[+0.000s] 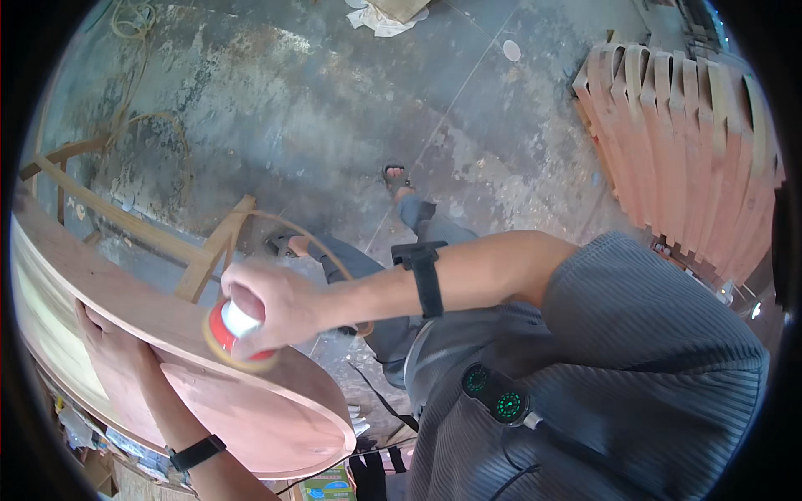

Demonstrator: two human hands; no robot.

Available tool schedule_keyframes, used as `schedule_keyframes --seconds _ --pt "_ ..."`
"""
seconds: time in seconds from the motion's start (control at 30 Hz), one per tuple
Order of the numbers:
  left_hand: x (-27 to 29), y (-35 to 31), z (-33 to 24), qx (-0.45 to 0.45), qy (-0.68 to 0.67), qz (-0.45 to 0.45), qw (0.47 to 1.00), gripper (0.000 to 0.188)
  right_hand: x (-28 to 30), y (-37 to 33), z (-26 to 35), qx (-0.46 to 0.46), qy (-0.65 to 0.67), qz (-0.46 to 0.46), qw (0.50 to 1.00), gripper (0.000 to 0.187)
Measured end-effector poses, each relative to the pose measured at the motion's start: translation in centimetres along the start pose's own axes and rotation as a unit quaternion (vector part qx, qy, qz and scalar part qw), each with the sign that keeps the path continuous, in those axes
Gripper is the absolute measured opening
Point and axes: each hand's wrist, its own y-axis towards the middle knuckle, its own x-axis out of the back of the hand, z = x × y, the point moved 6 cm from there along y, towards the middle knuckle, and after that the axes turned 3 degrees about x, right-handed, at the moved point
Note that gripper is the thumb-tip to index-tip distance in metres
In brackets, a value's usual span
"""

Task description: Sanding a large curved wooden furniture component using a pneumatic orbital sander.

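Observation:
My right hand [280, 305] is closed around a round orbital sander [242, 321] with a red and white body and a yellowish rim. The sander is at the upper edge of a large curved wooden panel [251, 392], pinkish with a paler part at the left; hand and tool are blurred. Farther left, my left hand [113, 338] lies against the panel just below that edge. Its fingers bend at the rim, gripping it, and the fingertips are partly hidden. A tan hose [322, 246] loops past my right wrist.
A wooden frame [142, 221] stands beyond the panel. Hose lies coiled on the worn grey floor [292, 100] at the far left. Curved wooden pieces [677, 150] are stacked at the right. A green box [330, 484] and a dark cable sit near the lower edge.

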Motion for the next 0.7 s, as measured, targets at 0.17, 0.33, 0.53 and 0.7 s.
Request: schedule_keyframes --seconds 0.17,0.33,0.53,0.7 --pt "-0.4 0.0 -0.2 0.023 -0.021 -0.009 0.999 0.052 0.2 0.9 -2.0 -0.047 0.02 0.01 0.999 0.062" --pt "-0.3 -0.3 -0.4 0.025 -0.033 -0.013 0.999 0.052 -0.2 0.2 1.9 0.024 0.013 0.005 1.0 0.066" --pt "-0.4 0.2 0.0 -0.004 -0.007 -0.013 1.0 0.052 -0.2 2.0 -1.5 -0.073 -0.009 0.027 0.997 0.064" --pt "-0.5 -0.3 -1.5 -0.009 -0.058 0.003 0.998 0.051 -0.6 3.0 1.2 -0.013 -0.002 0.045 0.999 0.065"
